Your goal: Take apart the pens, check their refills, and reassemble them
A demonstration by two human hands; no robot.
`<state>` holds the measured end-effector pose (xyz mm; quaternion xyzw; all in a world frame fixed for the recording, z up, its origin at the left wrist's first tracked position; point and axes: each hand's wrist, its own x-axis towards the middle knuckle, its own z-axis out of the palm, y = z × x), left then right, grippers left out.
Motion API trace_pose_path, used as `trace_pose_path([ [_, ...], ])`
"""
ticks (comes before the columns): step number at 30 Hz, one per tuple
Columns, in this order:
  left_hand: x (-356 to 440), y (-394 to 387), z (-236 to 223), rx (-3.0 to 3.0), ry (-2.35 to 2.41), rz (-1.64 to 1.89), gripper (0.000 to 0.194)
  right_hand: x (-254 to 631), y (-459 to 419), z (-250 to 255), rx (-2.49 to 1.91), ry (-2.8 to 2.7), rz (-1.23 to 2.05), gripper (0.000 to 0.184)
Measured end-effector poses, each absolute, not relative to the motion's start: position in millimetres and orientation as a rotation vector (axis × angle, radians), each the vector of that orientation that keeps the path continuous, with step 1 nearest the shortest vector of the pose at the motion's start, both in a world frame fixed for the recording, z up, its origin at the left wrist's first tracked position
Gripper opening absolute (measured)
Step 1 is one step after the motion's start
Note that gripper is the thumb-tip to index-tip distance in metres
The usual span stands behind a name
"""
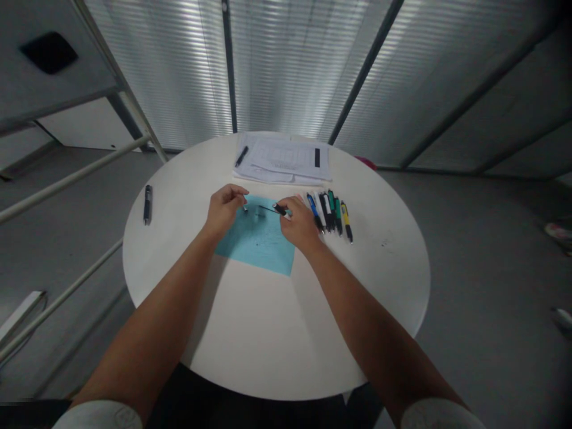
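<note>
My right hand (pixel 298 221) is closed around a black-and-white pen piece (pixel 281 210). A thin dark rod (pixel 267 208), which looks like a pen refill, extends from that piece toward the left. My left hand (pixel 224 210) is pinched above the left part of a blue sheet of paper (pixel 257 244). By its fingertips shows a tiny shiny tip (pixel 245 209), too small to name. Between the hands a small blurred dark patch appears over the sheet. Just right of my right hand lies a row of several pens (pixel 330 211) in blue, white, black, green and yellow.
A stack of printed papers (pixel 286 158) lies at the table's far side, with a black pen (pixel 242 156) and a black strip (pixel 317 158) on it. Another dark pen (pixel 147 204) rests near the left edge of the round white table (pixel 250 333). White metal rails (pixel 75 179) stand at the left.
</note>
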<state>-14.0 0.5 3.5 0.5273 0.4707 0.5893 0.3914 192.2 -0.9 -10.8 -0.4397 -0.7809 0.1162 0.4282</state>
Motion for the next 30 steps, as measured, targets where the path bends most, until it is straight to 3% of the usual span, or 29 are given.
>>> trace_pose_path([
  [4, -9.2, -5.5, 0.6, 1.808, 1.307, 1.311, 0.016, 191.2, 1.1, -15.2, -1.11, -1.914, 0.394, 0.016],
  [7, -7.0, -8.1, -1.1, 1.968, 1.292, 1.236, 0.018, 191.2, 2.7, -19.8, -1.157, -1.859, 0.518, 0.021],
  [13, -1.5, -11.1, 2.3, 1.829, 1.184, 1.282, 0.021, 190.4, 1.8, -20.5, -1.22, -1.901, 0.51, 0.021],
  [25, -0.4, -9.7, 0.3, 1.845, 1.204, 1.213, 0.01, 189.2, -2.0, -17.8, -1.209, -1.96, 0.583, 0.022],
  [30, 0.8, -9.9, 5.5, 1.713, 1.183, 1.211, 0.008, 189.8, -8.7, -9.9, -1.23, -1.979, 0.48, 0.036],
])
